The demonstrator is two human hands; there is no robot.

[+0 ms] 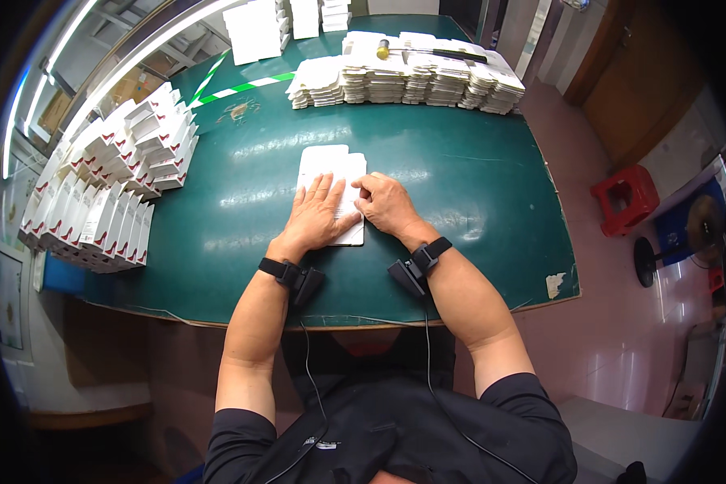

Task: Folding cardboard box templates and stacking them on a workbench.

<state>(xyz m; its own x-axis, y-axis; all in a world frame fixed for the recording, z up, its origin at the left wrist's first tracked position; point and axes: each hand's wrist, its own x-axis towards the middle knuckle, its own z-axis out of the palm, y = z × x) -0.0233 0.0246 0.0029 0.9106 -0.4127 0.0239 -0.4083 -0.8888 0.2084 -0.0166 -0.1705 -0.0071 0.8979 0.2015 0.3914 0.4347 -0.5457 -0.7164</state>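
2 hands work at the middle of a green table (pixel 460 185), which fills most of the frame. Along its top edge runs a long row of stacked flat cartons (pixel 411 77), and at the left of the frame stand folded white boxes (pixel 113 185) with red marks, packed in rows. At the table's centre lies 1 flat white carton blank (pixel 331 169), its lower part hidden under the hands. The step in hand looks like pressing and creasing this blank; the next move would likely call for lifting a flap while the sheet is kept from sliding. The left hand (pixel 315 218) lies flat on the blank, fingers spread, palm down, gripping nothing. The right hand (pixel 387 203) is curled, fingertips pinching the blank's right edge. Both forearms rise from the lower edge, each wrist wearing a black band.
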